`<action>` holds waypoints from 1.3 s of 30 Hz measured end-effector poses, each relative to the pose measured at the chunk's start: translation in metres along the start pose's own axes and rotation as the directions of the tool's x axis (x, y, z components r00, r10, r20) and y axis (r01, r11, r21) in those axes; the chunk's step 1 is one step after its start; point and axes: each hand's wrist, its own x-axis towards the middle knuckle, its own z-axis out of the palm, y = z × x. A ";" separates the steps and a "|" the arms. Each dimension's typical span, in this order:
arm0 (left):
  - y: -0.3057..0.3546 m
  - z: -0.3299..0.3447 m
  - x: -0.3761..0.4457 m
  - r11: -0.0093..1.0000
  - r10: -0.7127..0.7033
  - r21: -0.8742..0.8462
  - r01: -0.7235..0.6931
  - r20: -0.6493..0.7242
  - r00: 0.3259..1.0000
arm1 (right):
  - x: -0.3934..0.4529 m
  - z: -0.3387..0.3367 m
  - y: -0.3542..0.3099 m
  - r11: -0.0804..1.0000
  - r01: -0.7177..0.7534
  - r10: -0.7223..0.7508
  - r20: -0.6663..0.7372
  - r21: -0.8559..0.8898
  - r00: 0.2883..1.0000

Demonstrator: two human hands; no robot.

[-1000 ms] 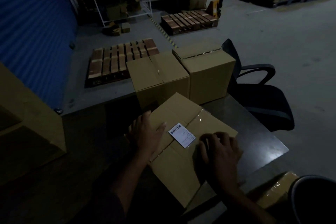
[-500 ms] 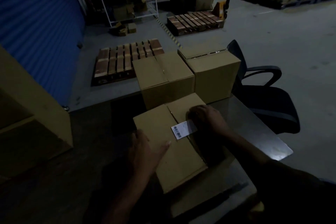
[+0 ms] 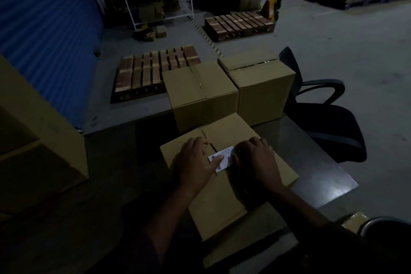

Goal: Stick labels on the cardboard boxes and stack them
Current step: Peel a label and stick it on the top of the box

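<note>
While both hands press flat on a white label (image 3: 222, 159), a closed cardboard box (image 3: 213, 202) lies on the dark tabletop (image 3: 320, 176) near its front edge. The left hand (image 3: 195, 162) rests with fingers spread and its thumb on the label's left part; the right hand (image 3: 255, 160) lies with fingers laid over the label's right end. Neither hand grips anything. The label sits across the box's taped centre seam. Two more boxes stand at the tabletop's far edge, both closed, so their contents cannot be seen: a middle box (image 3: 200, 95) touching the near one, and a right box (image 3: 262, 89) just beside it. A black chair (image 3: 329, 124) stands off the right edge.
</note>
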 end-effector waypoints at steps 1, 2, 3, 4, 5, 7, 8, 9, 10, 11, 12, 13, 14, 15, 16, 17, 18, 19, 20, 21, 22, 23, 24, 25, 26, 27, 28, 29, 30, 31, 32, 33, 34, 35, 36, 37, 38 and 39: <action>0.000 0.004 0.001 1.000 0.015 0.016 -0.015 -0.010 1.000 | 0.000 -0.001 0.000 1.000 0.005 -0.005 0.001 0.002 1.000; 0.000 0.006 0.000 0.999 0.028 0.032 -0.027 -0.019 0.999 | 0.000 -0.001 0.000 1.000 0.016 -0.016 0.003 0.005 1.000; -0.002 0.007 -0.001 0.998 0.042 0.046 -0.041 -0.023 0.999 | 0.000 -0.001 0.000 1.000 0.029 -0.029 0.003 0.006 1.000; -0.003 0.008 -0.002 0.997 0.053 0.050 -0.051 -0.022 0.998 | 0.001 -0.002 0.000 0.999 0.033 -0.033 0.005 0.011 0.999; -0.004 0.008 -0.003 0.997 0.064 0.050 -0.063 -0.017 0.998 | 0.000 -0.001 0.001 0.999 0.030 -0.030 0.009 0.021 0.999; -0.005 0.008 -0.004 0.994 0.093 0.055 -0.093 0.000 0.996 | -0.001 0.000 0.003 0.999 0.017 -0.017 0.007 0.039 1.000; -0.005 0.008 -0.003 0.993 0.107 0.058 -0.107 0.009 0.994 | -0.001 0.000 0.003 0.999 0.012 -0.013 0.006 0.046 1.000; -0.005 0.009 -0.003 0.992 0.115 0.057 -0.116 0.017 0.993 | 0.000 0.001 0.004 0.999 0.013 -0.014 0.011 0.048 1.000; -0.005 0.009 -0.002 0.992 0.117 0.053 -0.118 0.024 0.993 | 0.001 0.001 0.005 0.999 0.019 -0.020 0.024 0.046 1.000; -0.005 0.010 -0.001 0.992 0.116 0.043 -0.117 0.027 0.993 | 0.002 0.000 0.005 0.999 0.027 -0.028 0.037 0.042 0.999; -0.005 0.010 -0.001 0.993 0.115 0.032 -0.116 0.026 0.993 | 0.003 0.000 0.006 0.999 0.029 -0.032 0.050 0.041 0.998; -0.006 0.010 -0.002 0.993 0.116 0.027 -0.116 0.022 0.993 | 0.003 0.000 0.006 0.999 0.026 -0.029 0.061 0.043 0.998; -0.006 0.010 -0.002 0.992 0.120 0.031 -0.120 0.016 0.993 | 0.003 0.000 0.007 0.999 0.021 -0.024 0.071 0.044 0.997; -0.007 0.011 -0.003 0.991 0.126 0.043 -0.127 0.012 0.992 | 0.003 0.000 0.007 0.999 0.019 -0.022 0.077 0.039 0.997; -0.007 0.011 -0.003 0.989 0.134 0.056 -0.135 0.016 0.991 | 0.003 0.000 0.006 0.999 0.021 -0.023 0.079 0.030 0.997; -0.007 0.011 -0.003 0.987 0.142 0.068 -0.144 0.029 0.989 | 0.003 0.000 0.005 0.999 0.025 -0.027 0.083 0.027 0.996; -0.008 0.012 -0.002 0.985 0.149 0.077 -0.152 0.044 0.988 | 0.004 -0.001 0.005 0.999 0.026 -0.028 0.086 0.033 0.996; -0.008 0.012 -0.002 0.984 0.157 0.083 -0.161 0.054 0.986 | 0.005 -0.002 0.004 0.999 0.023 -0.027 0.089 0.043 0.996; -0.008 0.012 -0.002 0.983 0.163 0.081 -0.168 0.057 0.985 | 0.005 -0.003 0.003 0.999 0.021 -0.026 0.092 0.050 0.995; -0.009 0.013 -0.002 0.983 0.167 0.070 -0.171 0.055 0.984 | 0.004 -0.004 0.003 0.998 0.022 -0.027 0.091 0.054 0.995; -0.009 0.013 -0.002 0.984 0.169 0.055 -0.172 0.052 0.984 | 0.003 -0.003 0.003 0.998 0.025 -0.029 0.084 0.056 0.996; -0.009 0.013 -0.002 0.984 0.171 0.043 -0.173 0.051 0.984 | 0.003 -0.002 0.003 0.998 0.024 -0.029 0.077 0.061 0.997; -0.009 0.013 -0.002 0.983 0.175 0.041 -0.177 0.051 0.983 | 0.003 -0.002 0.003 0.998 0.023 -0.028 0.074 0.062 0.997; -0.009 0.013 -0.001 0.983 0.176 0.044 -0.179 0.053 0.983 | 0.003 -0.002 0.004 0.998 0.021 -0.026 0.076 0.063 0.997; -0.009 0.013 -0.001 0.983 0.173 0.046 -0.176 0.056 0.983 | 0.003 -0.003 0.003 0.998 0.020 -0.025 0.082 0.061 0.996; -0.009 0.013 -0.001 0.985 0.167 0.041 -0.169 0.057 0.984 | 0.003 -0.003 0.003 0.998 0.022 -0.027 0.083 0.059 0.996; -0.009 0.013 -0.001 0.987 0.158 0.033 -0.160 0.057 0.986 | 0.002 -0.003 0.003 0.998 0.022 -0.027 0.077 0.060 0.997; -0.009 0.013 -0.002 0.988 0.153 0.030 -0.154 0.055 0.987 | 0.002 -0.003 0.003 0.998 0.015 -0.019 0.062 0.066 0.998; -0.009 0.013 -0.002 0.988 0.152 0.032 -0.154 0.051 0.987 | 0.001 -0.003 0.004 0.997 0.004 -0.007 0.050 0.074 0.999; -0.009 0.013 -0.002 0.987 0.154 0.036 -0.155 0.047 0.987 | 0.000 -0.002 0.004 0.997 0.002 -0.005 0.037 0.074 0.999; -0.010 0.013 -0.002 0.987 0.154 0.039 -0.156 0.043 0.987 | -0.001 -0.002 0.004 0.998 0.013 -0.015 0.027 0.064 1.000; -0.010 0.013 -0.002 0.987 0.152 0.040 -0.154 0.042 0.987 | -0.001 -0.001 0.004 0.998 0.030 -0.031 0.020 0.052 0.999; -0.009 0.013 -0.002 0.988 0.150 0.038 -0.152 0.043 0.988 | -0.001 -0.002 0.004 0.998 0.044 -0.044 0.014 0.042 0.999; -0.009 0.013 -0.002 0.988 0.148 0.032 -0.150 0.043 0.988 | -0.001 -0.002 0.004 0.998 0.047 -0.047 0.009 0.036 0.999; -0.010 0.013 -0.002 0.989 0.147 0.027 -0.149 0.043 0.988 | -0.002 -0.002 0.003 0.999 0.040 -0.041 0.009 0.034 0.999; -0.010 0.013 -0.002 0.988 0.149 0.025 -0.150 0.040 0.988 | -0.002 -0.002 0.003 0.999 0.034 -0.034 0.005 0.033 0.999; -0.010 0.012 -0.002 0.988 0.154 0.024 -0.154 0.033 0.988 | -0.002 -0.002 0.003 0.999 0.033 -0.033 -0.001 0.030 0.999; -0.010 0.012 -0.002 0.987 0.157 0.023 -0.158 0.028 0.987 | -0.002 -0.002 0.003 0.999 0.035 -0.035 0.000 0.029 0.999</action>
